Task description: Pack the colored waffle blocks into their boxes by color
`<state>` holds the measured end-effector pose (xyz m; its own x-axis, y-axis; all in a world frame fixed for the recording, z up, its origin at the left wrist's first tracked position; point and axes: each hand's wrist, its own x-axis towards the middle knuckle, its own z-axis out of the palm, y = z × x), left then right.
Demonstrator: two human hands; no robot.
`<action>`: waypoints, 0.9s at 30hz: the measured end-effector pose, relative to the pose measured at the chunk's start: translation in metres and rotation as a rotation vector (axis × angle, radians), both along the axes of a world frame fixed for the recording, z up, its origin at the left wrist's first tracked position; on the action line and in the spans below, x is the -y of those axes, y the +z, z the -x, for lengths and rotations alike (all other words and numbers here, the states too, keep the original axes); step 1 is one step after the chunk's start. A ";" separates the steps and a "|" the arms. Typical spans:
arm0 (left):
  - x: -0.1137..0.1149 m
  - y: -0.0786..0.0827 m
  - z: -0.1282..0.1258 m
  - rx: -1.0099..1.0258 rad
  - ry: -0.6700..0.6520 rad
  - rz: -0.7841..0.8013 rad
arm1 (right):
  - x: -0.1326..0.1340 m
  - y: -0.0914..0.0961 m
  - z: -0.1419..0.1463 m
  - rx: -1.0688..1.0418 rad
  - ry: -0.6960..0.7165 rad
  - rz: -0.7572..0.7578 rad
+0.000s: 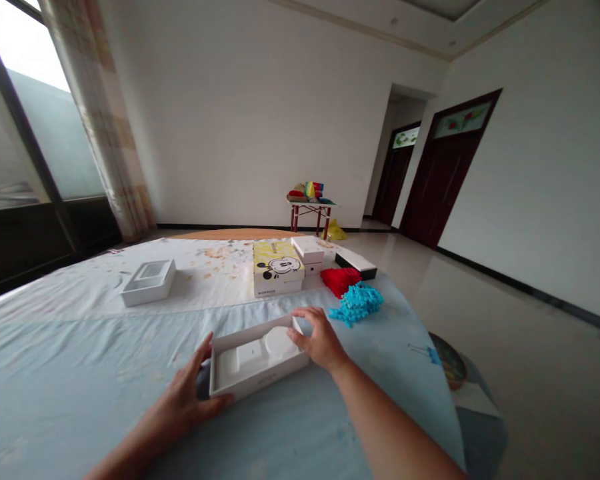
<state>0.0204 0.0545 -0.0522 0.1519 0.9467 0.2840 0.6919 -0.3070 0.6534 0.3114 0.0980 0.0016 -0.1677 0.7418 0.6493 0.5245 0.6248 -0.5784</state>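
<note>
A shallow white box tray (pixel 254 363) with moulded insets lies on the pale blue tablecloth (pixel 80 373) in front of me. My left hand (pixel 193 393) grips its near left corner, thumb up along the side. My right hand (pixel 319 337) curls over its far right end, fingers closed on the rim. The tray sits flat on the cloth.
Further back stand another open white box (pixel 149 281), a yellow cartoon-mouse box (pixel 277 268), small white boxes (pixel 309 251), a black-and-white box (pixel 356 264), a red pile (pixel 340 279) and a blue pile (pixel 357 303). The table's right edge drops to the tiled floor; a small red table (pixel 310 212) stands by the wall.
</note>
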 end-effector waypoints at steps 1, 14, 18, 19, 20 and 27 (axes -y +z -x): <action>0.001 0.001 -0.001 0.001 0.000 -0.010 | 0.003 0.005 0.000 0.030 0.005 -0.019; 0.005 0.003 -0.007 0.038 0.006 -0.037 | 0.016 0.023 0.014 0.442 -0.037 0.250; 0.007 0.006 -0.009 0.038 0.011 0.010 | 0.017 0.034 0.020 0.483 -0.052 0.105; 0.008 0.008 -0.009 0.031 0.007 0.029 | 0.019 0.038 0.021 0.488 -0.059 0.050; 0.008 0.011 -0.010 0.023 0.004 0.047 | 0.022 0.042 0.022 0.492 -0.063 -0.003; 0.016 0.032 -0.015 0.001 -0.014 0.094 | 0.030 0.080 0.023 0.415 -0.069 -0.187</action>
